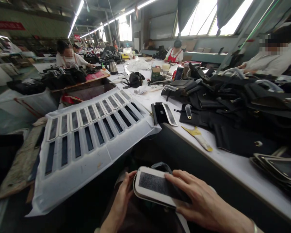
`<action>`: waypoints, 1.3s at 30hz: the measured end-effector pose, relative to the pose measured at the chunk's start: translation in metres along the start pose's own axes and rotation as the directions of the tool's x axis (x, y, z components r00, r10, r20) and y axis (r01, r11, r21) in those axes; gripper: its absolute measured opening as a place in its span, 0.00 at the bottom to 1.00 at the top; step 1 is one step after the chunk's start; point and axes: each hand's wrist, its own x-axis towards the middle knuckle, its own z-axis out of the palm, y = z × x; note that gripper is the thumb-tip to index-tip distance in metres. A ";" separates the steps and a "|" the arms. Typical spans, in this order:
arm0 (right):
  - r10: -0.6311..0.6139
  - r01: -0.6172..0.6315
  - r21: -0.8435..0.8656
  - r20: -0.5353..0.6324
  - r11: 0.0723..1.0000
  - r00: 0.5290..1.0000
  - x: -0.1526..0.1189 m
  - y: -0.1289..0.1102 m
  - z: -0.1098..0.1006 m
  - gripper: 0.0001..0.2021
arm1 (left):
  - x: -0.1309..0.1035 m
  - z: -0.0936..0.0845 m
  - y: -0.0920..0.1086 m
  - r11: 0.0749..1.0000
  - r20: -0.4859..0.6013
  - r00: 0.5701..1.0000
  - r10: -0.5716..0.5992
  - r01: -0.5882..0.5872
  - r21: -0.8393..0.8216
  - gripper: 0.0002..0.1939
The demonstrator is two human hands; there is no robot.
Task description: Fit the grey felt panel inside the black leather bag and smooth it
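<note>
Over my lap I hold a pale-rimmed bag panel (151,184), a rounded oblong with a dark rectangle in its middle. Its left end is gripped by my left hand (122,202), the fingers closed at the edge. My right hand (201,197) is closed over the right end, fingertips on the dark rectangle and thumb at the near edge. A dark loop (162,166) shows behind the panel. What lies beneath it is mostly hidden in shadow. Ahead on the left, similar pale-rimmed panels (84,116) lie in a row on a white sheet (87,171), with dark strips (88,138) below them.
A partly made black bag (160,113) sits at the white table's corner. Beside it lie a yellow-ended tool or strip (198,137) and piled black bags (223,97). More pale-edged panels (278,166) are stacked at right. A metal kettle (113,67) and other people stand farther back.
</note>
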 end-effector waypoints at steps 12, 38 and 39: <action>-0.041 0.045 -0.032 0.141 0.998 0.989 -0.005 0.013 -0.001 0.37 | 0.011 0.022 -0.037 0.917 0.038 0.999 -0.005 0.020 -0.398 0.27; -0.138 0.141 -0.018 0.119 0.990 0.983 0.030 -0.013 0.021 0.22 | 0.006 0.033 -0.021 0.909 0.109 0.993 0.052 -0.001 -0.418 0.27; -0.171 0.178 -0.037 0.149 0.983 0.974 0.035 -0.017 0.020 0.21 | 0.007 0.033 -0.022 0.902 0.122 0.991 0.059 -0.001 -0.432 0.27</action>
